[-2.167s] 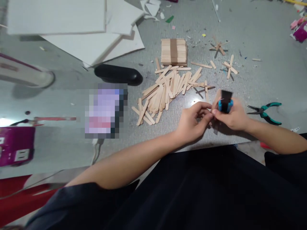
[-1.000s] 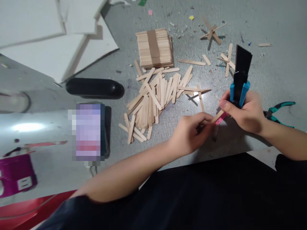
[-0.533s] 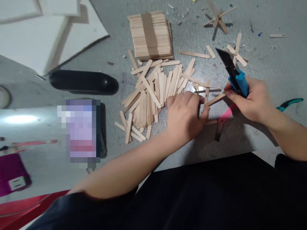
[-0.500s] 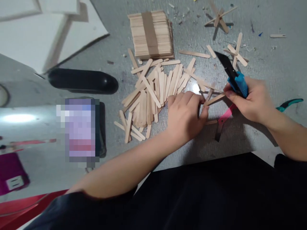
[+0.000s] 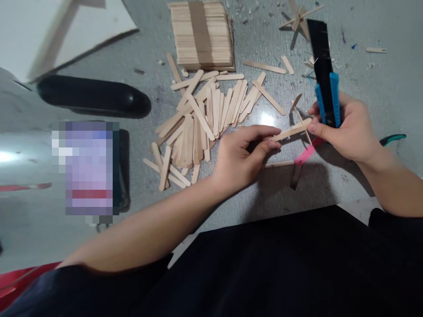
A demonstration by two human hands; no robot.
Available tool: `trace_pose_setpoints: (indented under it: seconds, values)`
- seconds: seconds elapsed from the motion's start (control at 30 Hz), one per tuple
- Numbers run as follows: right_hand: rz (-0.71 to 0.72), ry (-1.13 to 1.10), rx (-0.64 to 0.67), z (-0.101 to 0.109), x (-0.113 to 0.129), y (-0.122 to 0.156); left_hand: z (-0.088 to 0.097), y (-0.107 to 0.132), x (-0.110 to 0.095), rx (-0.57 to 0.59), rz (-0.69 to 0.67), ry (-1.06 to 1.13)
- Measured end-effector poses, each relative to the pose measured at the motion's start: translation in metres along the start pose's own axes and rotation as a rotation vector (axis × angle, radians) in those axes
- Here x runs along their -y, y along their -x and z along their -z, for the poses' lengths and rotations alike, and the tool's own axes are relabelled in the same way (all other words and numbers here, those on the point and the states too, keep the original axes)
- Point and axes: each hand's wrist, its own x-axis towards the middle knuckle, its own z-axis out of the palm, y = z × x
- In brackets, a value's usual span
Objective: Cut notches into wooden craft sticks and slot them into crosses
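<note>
Thumb and fingers of my left hand (image 5: 244,154) pinch the left end of a wooden craft stick (image 5: 291,130). My right hand (image 5: 346,123) is closed around a blue-and-black utility knife (image 5: 327,83), its dark blade pointing away from me. The same hand's thumb and finger also grip the stick's right end. Another thin stick crosses behind the held one; whether they are joined I cannot tell. Left of my hands lies a loose heap of craft sticks (image 5: 190,145). Below the held stick rests a pink-handled tool (image 5: 304,155), partly hidden.
A banded bundle of sticks (image 5: 214,37) lies at the back. Beyond the knife is a star of crossed sticks (image 5: 298,18). At left are a black oblong case (image 5: 95,97), a blurred-out phone (image 5: 89,167) and a white board (image 5: 82,39). A teal handle (image 5: 393,139) shows at right.
The held stick has been raised and my left fingers now show plainly at its end. The utility knife has swung more upright. The view has shifted slightly.
</note>
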Motion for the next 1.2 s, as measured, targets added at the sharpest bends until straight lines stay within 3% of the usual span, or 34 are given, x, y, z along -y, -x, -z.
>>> trace_pose_setpoints:
  seconds: [0.37,0.67,1.07,1.2]
  values:
    - [-0.128,-0.289,0.076,-0.007,-0.006,-0.005,-0.004,0.0,0.013,-0.009,-0.04,0.217]
    - [0.01,-0.097,-0.04,-0.009,0.0,0.005,-0.007,0.0,0.01,-0.114,-0.053,0.227]
    - [0.033,-0.104,-0.092,-0.011,-0.002,0.008,-0.008,0.0,0.009,-0.139,-0.069,0.094]
    - [0.095,-0.065,-0.097,-0.01,-0.001,0.009,-0.008,0.0,0.009,-0.1,-0.082,0.069]
